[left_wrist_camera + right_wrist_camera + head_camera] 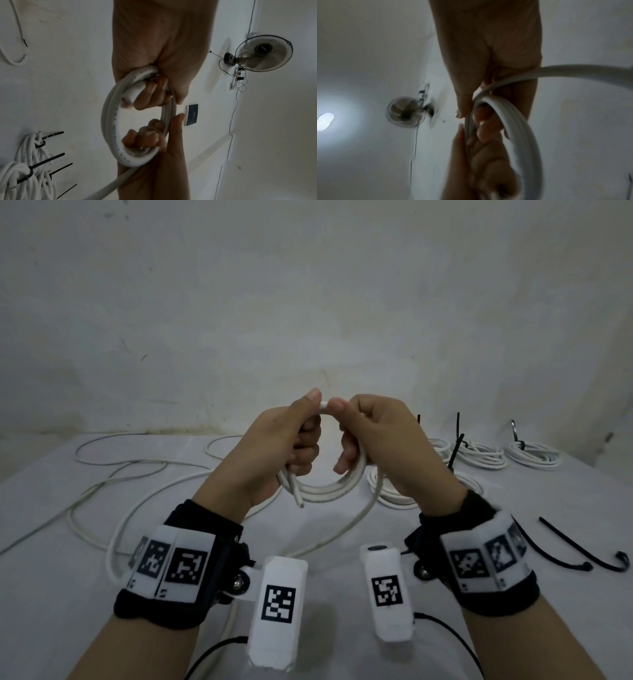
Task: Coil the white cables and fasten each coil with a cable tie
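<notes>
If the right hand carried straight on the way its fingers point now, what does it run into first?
Most likely the left hand: the right hand curls toward it across the coil that both grip, thumbs nearly touching. Depth is unclear, but nothing else shows between them.

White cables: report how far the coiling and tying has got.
Done: several tied coils lie at the table's far right, black ties around them. In hand: the left hand and right hand both grip a small coil, untied, its tail trailing onto the table. Left: loose cable on the left, and spare ties on the right.
</notes>
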Motion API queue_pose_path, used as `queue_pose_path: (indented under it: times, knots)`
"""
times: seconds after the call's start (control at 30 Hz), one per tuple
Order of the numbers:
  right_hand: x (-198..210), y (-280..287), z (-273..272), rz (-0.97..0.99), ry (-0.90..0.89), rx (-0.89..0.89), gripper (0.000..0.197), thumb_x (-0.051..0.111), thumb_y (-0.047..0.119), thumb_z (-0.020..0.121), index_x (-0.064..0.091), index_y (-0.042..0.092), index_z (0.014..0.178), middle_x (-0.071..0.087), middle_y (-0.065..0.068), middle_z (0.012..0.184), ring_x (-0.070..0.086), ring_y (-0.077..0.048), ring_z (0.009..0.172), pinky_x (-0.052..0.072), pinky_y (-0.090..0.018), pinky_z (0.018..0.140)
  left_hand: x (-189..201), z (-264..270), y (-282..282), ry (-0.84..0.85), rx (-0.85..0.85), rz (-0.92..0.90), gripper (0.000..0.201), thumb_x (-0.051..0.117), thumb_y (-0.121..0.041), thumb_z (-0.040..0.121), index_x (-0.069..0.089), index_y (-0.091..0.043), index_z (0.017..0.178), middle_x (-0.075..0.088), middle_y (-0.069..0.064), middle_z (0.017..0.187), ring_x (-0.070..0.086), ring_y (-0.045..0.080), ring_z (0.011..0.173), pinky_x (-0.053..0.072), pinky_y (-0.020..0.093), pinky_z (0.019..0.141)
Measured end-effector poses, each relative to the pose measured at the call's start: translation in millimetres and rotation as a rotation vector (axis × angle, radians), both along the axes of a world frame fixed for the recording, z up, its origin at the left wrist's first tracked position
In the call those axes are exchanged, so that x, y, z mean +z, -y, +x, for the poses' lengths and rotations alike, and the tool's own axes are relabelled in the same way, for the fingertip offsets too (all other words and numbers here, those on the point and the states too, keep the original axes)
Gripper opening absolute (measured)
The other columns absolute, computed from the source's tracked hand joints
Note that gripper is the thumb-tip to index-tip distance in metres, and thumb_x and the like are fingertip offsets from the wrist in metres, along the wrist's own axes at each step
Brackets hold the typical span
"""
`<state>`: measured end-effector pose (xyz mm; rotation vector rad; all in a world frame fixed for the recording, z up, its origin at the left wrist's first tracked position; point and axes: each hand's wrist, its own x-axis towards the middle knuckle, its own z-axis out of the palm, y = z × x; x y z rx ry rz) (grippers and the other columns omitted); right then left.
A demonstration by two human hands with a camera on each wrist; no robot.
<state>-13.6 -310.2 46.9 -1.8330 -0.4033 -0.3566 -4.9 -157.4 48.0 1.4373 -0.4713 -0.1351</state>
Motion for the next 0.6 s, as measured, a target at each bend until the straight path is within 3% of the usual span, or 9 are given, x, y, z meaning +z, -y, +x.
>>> queue_pose_path:
  times: [0.13,0.23,0.37,0.5,0.6]
  knots:
    - [-7,8,-2,0.354,-0.377,0.4,0.04,0.049,0.047,0.081,0.045,0.012,0.064,0.05,-0.003,0.049,0.058,-0.019,0.051,0.051,-0.032,0.065,-1,1,1,-0.029,-0.028,-0.047,0.037,0.04,-0.039,0.098,0.027,-0.02,0.068,0.02,-0.007,0.054,0.019,0.005,0.039,0.017,0.018,0.041]
    - [-11,8,-2,0.506,-0.463,0.519,0.043,0.043,0.048,0.086,0.05,0.012,0.064,0.042,0.0,0.051,0.046,-0.015,0.047,0.047,-0.03,0.064,-3,3,2,-0.048,-0.045,-0.064,0.037,0.04,-0.039,0.098,0.026,-0.02,0.069,0.019,-0.007,0.054,0.019,0.005,0.039,0.017,0.018,0.04]
    - [-9,6,0,0.523,-0.433,0.496,0.042,0.042,0.045,0.086,0.061,0.008,0.079,0.048,-0.002,0.057,0.047,-0.014,0.049,0.043,-0.025,0.051,-4,4,3,-0.057,-0.043,-0.054,0.037,0.041,-0.039,0.097,0.027,-0.021,0.068,0.019,-0.006,0.055,0.019,0.005,0.038,0.017,0.019,0.042]
    - [-9,6,0,0.55,-0.466,0.472,0.032,0.04,0.031,0.089,0.052,0.011,0.068,0.036,0.002,0.048,0.032,-0.009,0.036,0.031,-0.021,0.04,-7,3,7,-0.05,-0.048,-0.027,0.038,0.042,-0.038,0.097,0.028,-0.02,0.067,0.019,-0.006,0.054,0.02,0.006,0.04,0.017,0.019,0.042]
    - [-14,4,-7,0.555,-0.446,0.318,0.041,0.045,0.039,0.092,0.038,0.016,0.058,0.022,0.007,0.042,0.018,-0.006,0.031,0.02,-0.019,0.036,-10,1,14,-0.049,-0.071,-0.005,0.038,0.043,-0.039,0.097,0.029,-0.02,0.067,0.02,-0.006,0.055,0.02,0.006,0.041,0.017,0.02,0.044]
